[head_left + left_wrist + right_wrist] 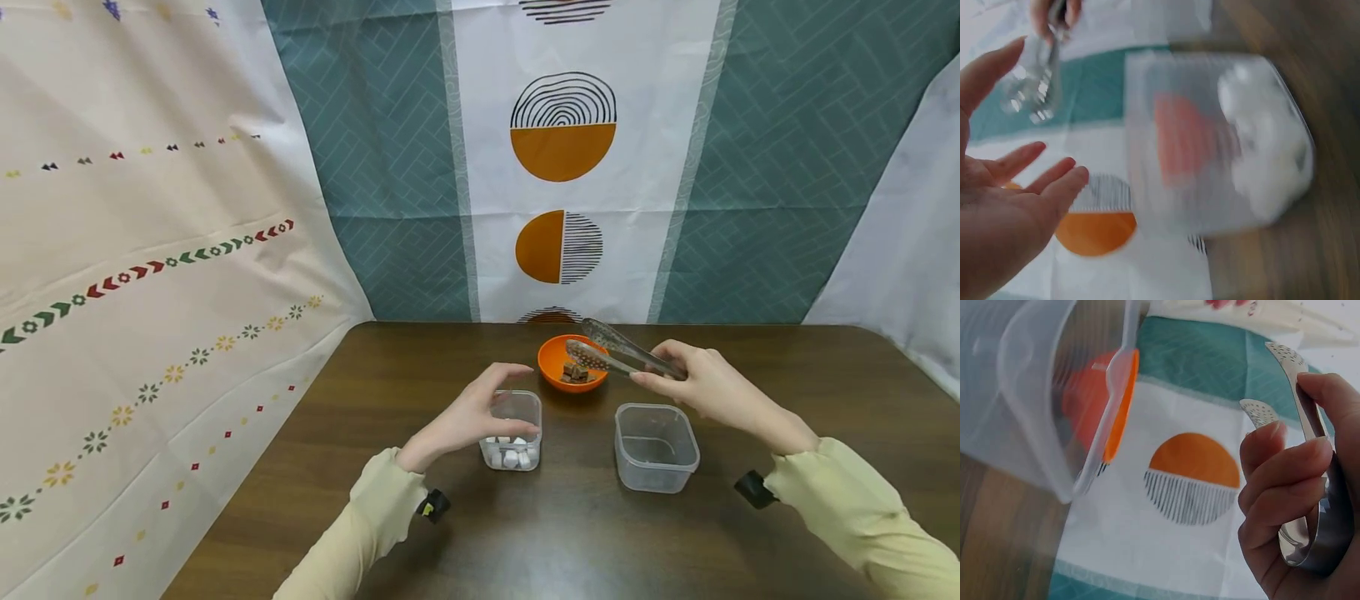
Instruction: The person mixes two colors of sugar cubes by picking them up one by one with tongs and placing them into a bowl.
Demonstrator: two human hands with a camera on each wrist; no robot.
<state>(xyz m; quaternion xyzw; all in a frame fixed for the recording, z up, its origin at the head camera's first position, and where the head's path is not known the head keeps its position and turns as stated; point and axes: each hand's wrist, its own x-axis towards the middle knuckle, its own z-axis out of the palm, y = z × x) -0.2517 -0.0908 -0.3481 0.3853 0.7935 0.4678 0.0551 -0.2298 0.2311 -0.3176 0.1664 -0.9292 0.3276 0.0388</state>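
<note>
My left hand (467,412) is spread beside and partly over a clear plastic container (539,417), thumb and fingers wide apart and nothing between them. White marshmallow-like pieces (512,458) lie in the bottom of that container; the left wrist view shows it blurred, the hand (1016,194) apart from it. My right hand (708,383) grips metal tongs (1335,506) with perforated tips. Parted and holding nothing, the tips overlap an orange bowl (550,360) in the head view. Brown chunks (576,373) sit in the bowl. A second clear container (654,477), with nothing inside, stands below the right hand.
Everything stands on a dark brown wooden table (570,542). Behind it hangs a teal and white patterned cloth (487,167), with a cream patterned cloth (187,292) along the left side. The bowl is behind and between the two containers.
</note>
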